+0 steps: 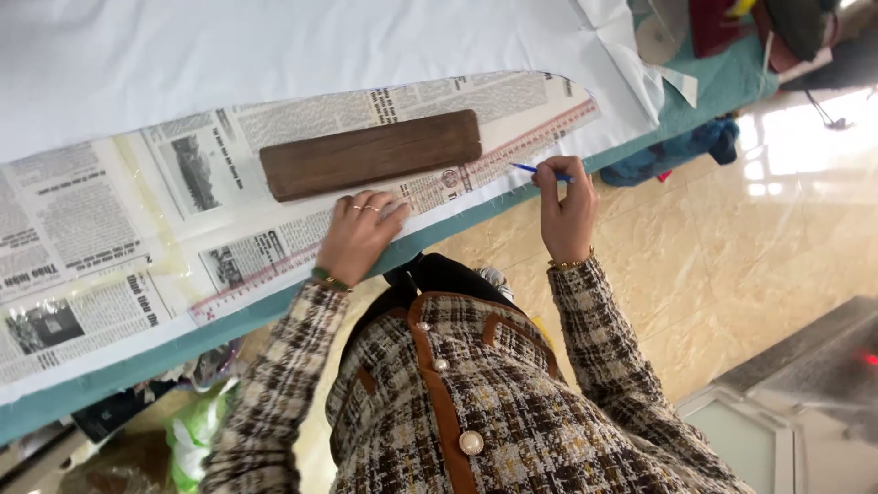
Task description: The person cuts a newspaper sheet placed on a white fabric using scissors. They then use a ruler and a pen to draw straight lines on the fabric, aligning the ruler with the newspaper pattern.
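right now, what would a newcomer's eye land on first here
Most striking is the dark wooden block lying across the newspaper pattern spread over white fabric on the table. Just below it, the left hand presses flat on the paper near a ruler along its edge, while the right hand holds a blue pen with its tip at that edge.

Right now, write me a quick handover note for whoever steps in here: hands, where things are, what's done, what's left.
Left hand: flat on the newspaper pattern, pinning its near edge, empty.
Right hand: pinching a blue pen, tip at the pattern's edge near its right end.
Layout: pattern lies on white fabric over the teal table; a brown wooden block weighs it down just above the left hand.
Done: pattern laid and weighted.
Left: any traced line is too faint to see, so check the edge before continuing.
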